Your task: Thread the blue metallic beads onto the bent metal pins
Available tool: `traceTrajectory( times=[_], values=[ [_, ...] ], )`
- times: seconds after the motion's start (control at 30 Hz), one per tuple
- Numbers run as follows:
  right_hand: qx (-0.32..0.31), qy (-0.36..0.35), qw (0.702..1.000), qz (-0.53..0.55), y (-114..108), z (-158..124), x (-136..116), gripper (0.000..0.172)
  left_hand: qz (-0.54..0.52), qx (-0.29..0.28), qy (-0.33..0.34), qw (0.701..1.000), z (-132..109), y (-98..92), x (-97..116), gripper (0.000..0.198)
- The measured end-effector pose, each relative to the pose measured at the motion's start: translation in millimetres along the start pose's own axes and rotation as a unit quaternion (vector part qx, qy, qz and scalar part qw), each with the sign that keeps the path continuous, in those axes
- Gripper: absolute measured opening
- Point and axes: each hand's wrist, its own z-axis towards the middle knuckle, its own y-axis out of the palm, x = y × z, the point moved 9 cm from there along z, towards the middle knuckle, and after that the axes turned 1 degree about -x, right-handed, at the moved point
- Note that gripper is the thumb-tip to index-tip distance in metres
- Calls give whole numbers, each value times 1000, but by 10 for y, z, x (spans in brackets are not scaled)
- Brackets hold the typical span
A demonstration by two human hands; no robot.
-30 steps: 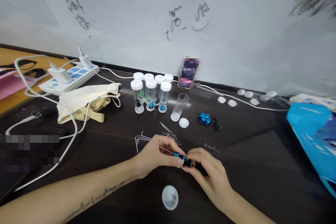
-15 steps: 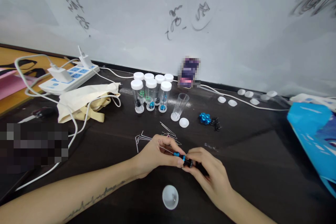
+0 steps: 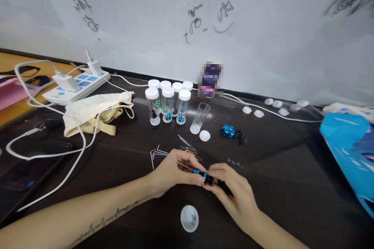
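Note:
A small blue-and-black cylindrical part [image 3: 208,179] lies between my hands above the dark table. My left hand [image 3: 172,169] pinches its blue end between thumb and fingertips, and a thin metal rod runs from that end back toward the palm. My right hand [image 3: 236,194] has its fingers closed at the black end, where they partly hide what they grip. Below the hands rests a small white cup [image 3: 189,218] with something tiny inside. Behind my left hand lie several thin bent metal rods [image 3: 159,153].
Several clear tubes with white caps [image 3: 168,92] stand behind, some holding small parts. Beside them are an open tube [image 3: 200,118], a loose cap [image 3: 205,135], blue pieces [image 3: 228,130] and black screws [image 3: 240,137]. A power strip [image 3: 84,85] and cables lie left; a blue bag [image 3: 340,136] is right.
Both hands keep almost the same place and grip on the part. The view has shifted very slightly.

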Motion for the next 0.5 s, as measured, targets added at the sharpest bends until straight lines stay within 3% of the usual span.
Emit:
traceTrajectory(
  times=[0.17, 0.37, 0.5],
  values=[
    [9, -12, 1000, -3, -7, 11, -2, 11, -7, -4, -7, 1000, 1, 10, -13, 19],
    [-15, 5, 1000, 2, 17, 22, 3, 5, -1, -1, 10, 1000, 2, 15, 38, 17],
    [-39, 22, 999, -4, 55, 14, 19, 11, -5, -11, 4, 1000, -6, 29, 26, 17]
  ],
)
